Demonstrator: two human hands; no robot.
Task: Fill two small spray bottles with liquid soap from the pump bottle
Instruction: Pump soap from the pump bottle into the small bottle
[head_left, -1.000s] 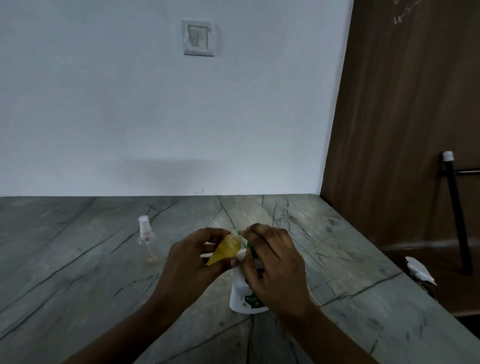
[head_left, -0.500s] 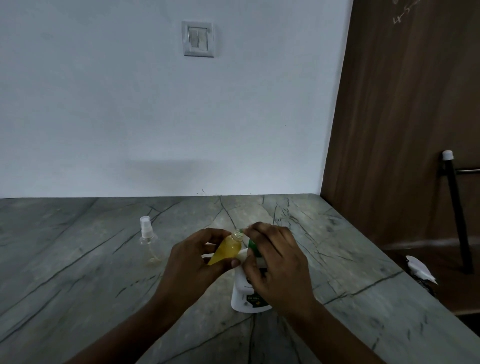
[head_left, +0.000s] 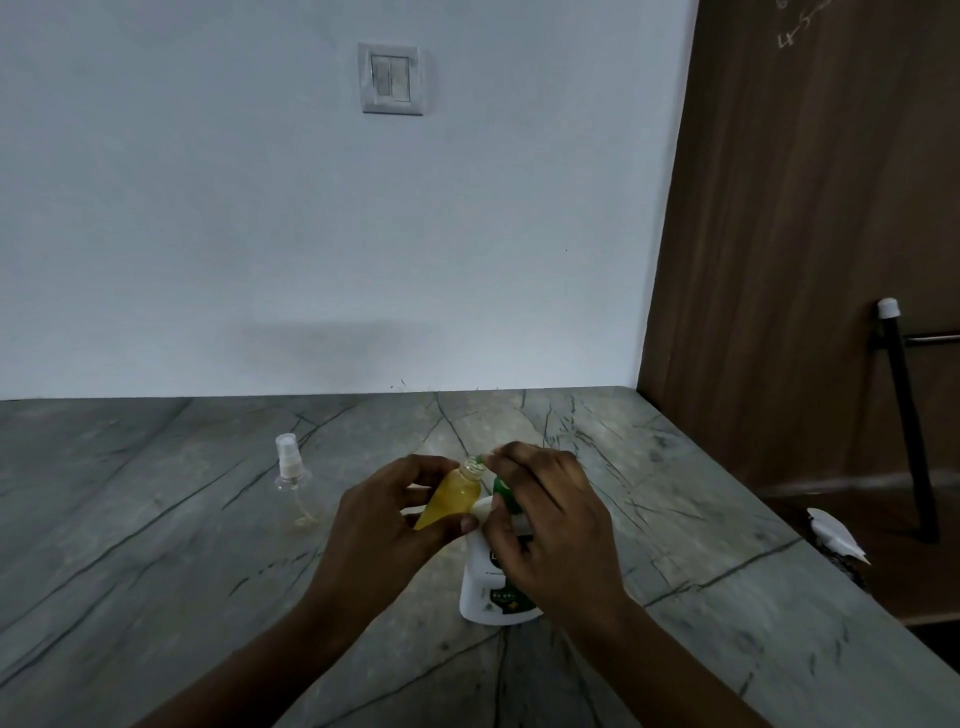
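- Centrally, the small spray bottle (head_left: 453, 493), filled with yellow liquid and uncapped, is held tilted above the worktop (head_left: 156, 545), its open neck pointing up and to the right.
- The left hand (head_left: 384, 525) is wrapped around this bottle, thumb under its body and fingers curled over the top.
- Just beside its neck is the green pump head (head_left: 503, 491) of the pump bottle (head_left: 493, 592), a white bottle with a green label standing on the worktop near the middle, closer to the front edge.
- The right hand (head_left: 545, 525) lies over the pump head with fingers bent down on it and fingertips next to the small bottle's mouth; whether it is pressing cannot be told.
- A spray cap (head_left: 289, 465), white with a clear collar and a thin dip tube, rests on the worktop to the left, well apart from the hands.
- The worktop is grey stone with dark veins; its back edge meets a white wall carrying a light switch (head_left: 390, 79).
- At the right edge stands a brown wooden panel (head_left: 805, 234).
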